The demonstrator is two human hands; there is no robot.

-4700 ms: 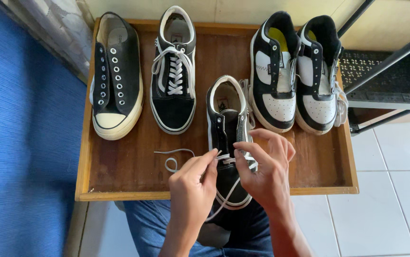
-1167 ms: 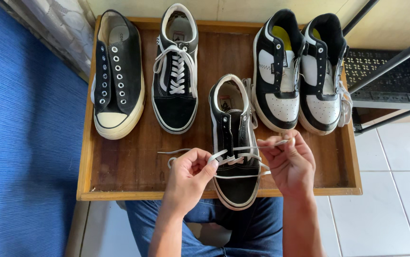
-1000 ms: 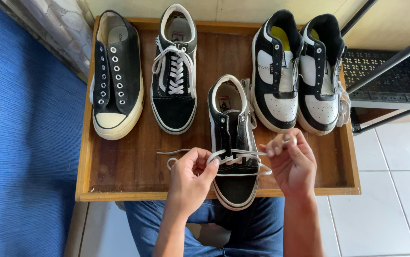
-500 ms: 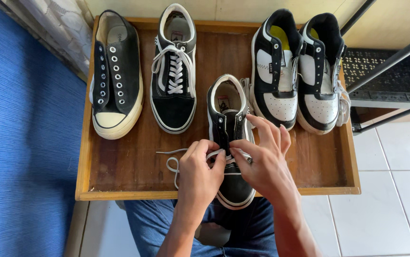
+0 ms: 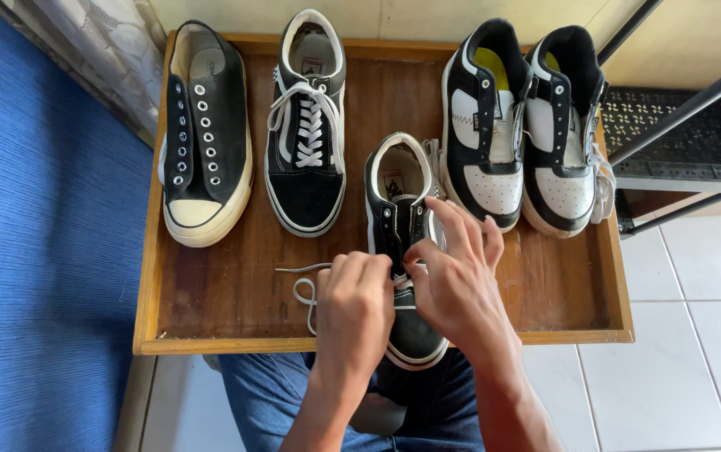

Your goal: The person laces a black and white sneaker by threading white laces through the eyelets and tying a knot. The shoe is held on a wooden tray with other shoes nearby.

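Both hands meet over the black sneaker (image 5: 398,222) that stands toe toward the person at the near edge of the wooden tray (image 5: 235,276). The left hand (image 5: 354,308) lies knuckles up over the shoe's left side, its fingers (image 5: 375,269) curled down and closed on the white lace (image 5: 303,289) where it meets the eyelets; the exact pinch is hidden under the knuckles. The right hand (image 5: 458,285) comes in from the other side, thumb and forefinger pressed together at the shoe's tongue just beside the left fingers, seemingly nipping a strand of the lace, while its other fingers (image 5: 468,226) fan out loose toward the far end of the shoe. A free loop of the lace trails away to the left of the left fingers and rests on the tray floor. The toe cap of the sneaker pokes out below both hands, over the tray's near rim and the person's blue jeans (image 5: 260,393). Beyond the fingers, well apart to the far left, stand an unlaced black low-top with a cream sole (image 5: 206,134) and a laced black sneaker (image 5: 306,125); just past the right fingers sits a pair of black-and-white sneakers (image 5: 528,125), side by side. A blue mat (image 5: 42,251) lies left of the tray, white floor tiles (image 5: 695,335) to the right.
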